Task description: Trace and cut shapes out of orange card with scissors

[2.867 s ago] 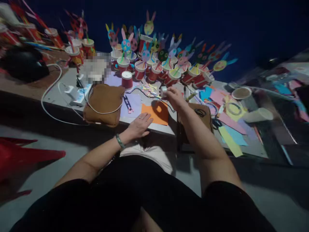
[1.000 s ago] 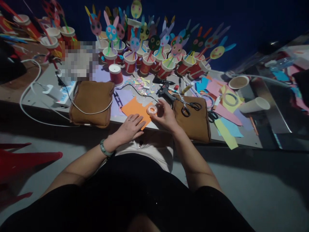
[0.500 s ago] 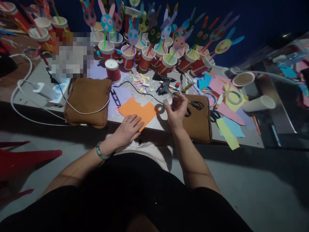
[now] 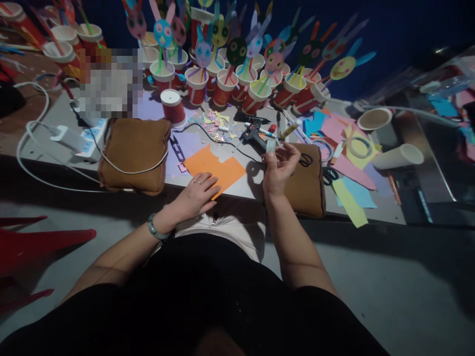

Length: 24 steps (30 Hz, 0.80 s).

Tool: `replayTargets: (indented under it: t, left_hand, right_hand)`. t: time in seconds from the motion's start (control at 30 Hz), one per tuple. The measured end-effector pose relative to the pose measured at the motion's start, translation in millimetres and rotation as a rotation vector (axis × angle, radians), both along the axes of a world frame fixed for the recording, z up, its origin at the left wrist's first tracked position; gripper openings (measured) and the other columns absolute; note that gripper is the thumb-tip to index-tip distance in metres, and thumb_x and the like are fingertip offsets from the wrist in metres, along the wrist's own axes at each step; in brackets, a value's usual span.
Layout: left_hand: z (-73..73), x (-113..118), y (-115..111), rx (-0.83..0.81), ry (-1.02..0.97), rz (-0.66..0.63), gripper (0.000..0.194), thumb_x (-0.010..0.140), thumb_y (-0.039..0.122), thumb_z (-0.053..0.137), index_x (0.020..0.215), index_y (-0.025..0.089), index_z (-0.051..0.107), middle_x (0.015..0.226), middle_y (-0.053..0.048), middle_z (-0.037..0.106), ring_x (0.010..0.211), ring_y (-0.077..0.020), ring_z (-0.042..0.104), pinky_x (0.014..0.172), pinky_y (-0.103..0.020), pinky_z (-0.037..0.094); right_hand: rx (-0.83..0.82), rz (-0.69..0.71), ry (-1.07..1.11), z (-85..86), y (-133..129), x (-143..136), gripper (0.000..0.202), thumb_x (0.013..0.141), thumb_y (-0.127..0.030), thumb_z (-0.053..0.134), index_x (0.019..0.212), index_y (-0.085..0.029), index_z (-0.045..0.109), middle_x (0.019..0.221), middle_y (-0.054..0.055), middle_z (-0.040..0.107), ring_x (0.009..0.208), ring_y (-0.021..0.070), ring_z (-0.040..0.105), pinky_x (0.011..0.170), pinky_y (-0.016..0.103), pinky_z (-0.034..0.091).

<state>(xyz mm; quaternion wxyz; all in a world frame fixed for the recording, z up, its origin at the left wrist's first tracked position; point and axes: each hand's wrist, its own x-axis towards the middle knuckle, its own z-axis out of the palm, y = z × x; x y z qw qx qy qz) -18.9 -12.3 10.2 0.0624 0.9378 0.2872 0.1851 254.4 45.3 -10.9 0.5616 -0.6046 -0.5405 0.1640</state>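
My left hand (image 4: pixel 198 194) lies flat with its fingers stretched over the lower edge of an orange sheet of paper (image 4: pixel 226 173), which has a notch cut in its far edge. Raised to the right of that sheet, my right hand (image 4: pixel 280 170) pinches a small whitish round piece (image 4: pixel 271 146) between thumb and fingers; its exact kind is unclear. Just beyond this hand lies a black glue gun (image 4: pixel 253 133) with a cord. Black thread snips (image 4: pixel 177 148) rest on purple paper left of the orange sheet. Black-handled scissors (image 4: pixel 306 159) are partly hidden behind my right hand.
Brown cushions (image 4: pixel 135 155) flank the work spot. Red paper cups (image 4: pixel 226 88) with colourful rabbit figures crowd the back, and one upturned cup (image 4: pixel 173 109) stands nearer. Paper scraps (image 4: pixel 215 121), a power strip (image 4: pixel 91 141), a tape roll (image 4: pixel 360 147) and coloured paper (image 4: pixel 352 170) lie around.
My right hand has shifted right, away from the orange paper, and turned the small whitish piece more upright. The left hand stays on the sheet, which has moved slightly right.
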Motion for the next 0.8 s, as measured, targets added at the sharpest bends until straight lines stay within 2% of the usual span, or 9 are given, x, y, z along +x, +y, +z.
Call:
replayTargets:
  t: [0.2, 0.37, 0.43, 0.5, 0.57, 0.67, 0.73, 0.8]
  left_hand:
    - [5.0, -1.5, 3.0, -0.071, -0.012, -0.024, 0.027, 0.093, 0.032, 0.056, 0.113, 0.014, 0.061, 0.126, -0.018, 0.060, 0.121, -0.0330, 0.049, 0.102, -0.051, 0.043]
    - [2.2, -1.7, 3.5, -0.068, -0.011, -0.025, 0.026, 0.094, 0.033, 0.055, 0.110, 0.014, 0.062, 0.125, -0.018, 0.060, 0.119, -0.0332, 0.050, 0.101, -0.052, 0.044]
    - [2.0, -1.7, 5.0, -0.084, -0.008, -0.022, 0.027, 0.095, 0.036, 0.055, 0.107, 0.014, 0.062, 0.123, -0.018, 0.061, 0.119, -0.0337, 0.051, 0.101, -0.053, 0.045]
    - [9.2, -0.6, 5.2, -0.111, -0.042, -0.024, 0.029, 0.095, 0.041, 0.055, 0.104, 0.014, 0.063, 0.121, -0.017, 0.063, 0.120, -0.0344, 0.052, 0.101, -0.056, 0.045]
    - [28.1, 1.5, 1.4, -0.156, -0.134, -0.059, 0.029, 0.096, 0.042, 0.054, 0.106, 0.016, 0.064, 0.120, -0.016, 0.066, 0.123, -0.0332, 0.054, 0.105, -0.059, 0.044]
    - [75.4, 5.0, -15.7, -0.276, -0.244, -0.208, 0.033, 0.100, 0.036, 0.045, 0.127, 0.025, 0.060, 0.133, -0.011, 0.064, 0.131, -0.0244, 0.054, 0.113, -0.052, 0.043]
    - [107.8, 6.0, -34.6, -0.282, -0.182, -0.296, 0.041, 0.098, 0.040, 0.046, 0.137, 0.032, 0.056, 0.132, -0.009, 0.065, 0.133, -0.0262, 0.054, 0.114, -0.054, 0.043]
    - [130.2, 5.7, -57.1, -0.209, -0.106, -0.241, 0.046, 0.094, 0.051, 0.051, 0.136, 0.035, 0.059, 0.127, -0.012, 0.067, 0.132, -0.0318, 0.055, 0.112, -0.059, 0.044]
  right_hand:
    - [0.053, -0.029, -0.217, -7.7, 2.4, 4.5, 0.066, 0.095, -0.062, 0.037, 0.152, -0.030, 0.027, 0.130, 0.015, 0.047, 0.109, 0.0264, 0.064, 0.077, 0.041, 0.060]
    - [0.065, -0.047, -0.239, -10.0, 4.2, 5.1, 0.055, 0.099, -0.050, 0.035, 0.150, -0.030, 0.028, 0.119, 0.014, 0.051, 0.107, 0.0260, 0.064, 0.075, 0.042, 0.060]
    - [0.057, -0.041, -0.225, -10.5, 5.0, 5.4, 0.056, 0.098, -0.051, 0.035, 0.150, -0.030, 0.028, 0.119, 0.014, 0.051, 0.106, 0.0263, 0.064, 0.076, 0.043, 0.060]
    - [0.046, -0.038, -0.180, -10.4, 5.6, 5.6, 0.057, 0.098, -0.054, 0.037, 0.149, -0.030, 0.029, 0.120, 0.014, 0.051, 0.107, 0.0270, 0.064, 0.077, 0.044, 0.060]
    - [0.030, -0.032, -0.118, -9.1, 5.8, 5.0, 0.058, 0.096, -0.055, 0.039, 0.147, -0.029, 0.030, 0.120, 0.014, 0.051, 0.108, 0.0277, 0.065, 0.079, 0.045, 0.060]
    - [0.006, 0.000, -0.052, -4.4, 4.0, 1.7, 0.056, 0.095, -0.056, 0.043, 0.143, -0.028, 0.032, 0.121, 0.013, 0.052, 0.110, 0.0282, 0.064, 0.083, 0.046, 0.059]
    - [-0.003, 0.073, -0.028, 1.1, 0.6, -2.3, 0.054, 0.093, -0.055, 0.047, 0.139, -0.029, 0.035, 0.120, 0.012, 0.054, 0.111, 0.0276, 0.064, 0.085, 0.045, 0.058]
    - [-0.029, 0.203, -0.030, 8.1, -4.5, -7.1, 0.053, 0.089, -0.053, 0.055, 0.133, -0.029, 0.040, 0.115, 0.010, 0.057, 0.107, 0.0263, 0.064, 0.087, 0.044, 0.056]
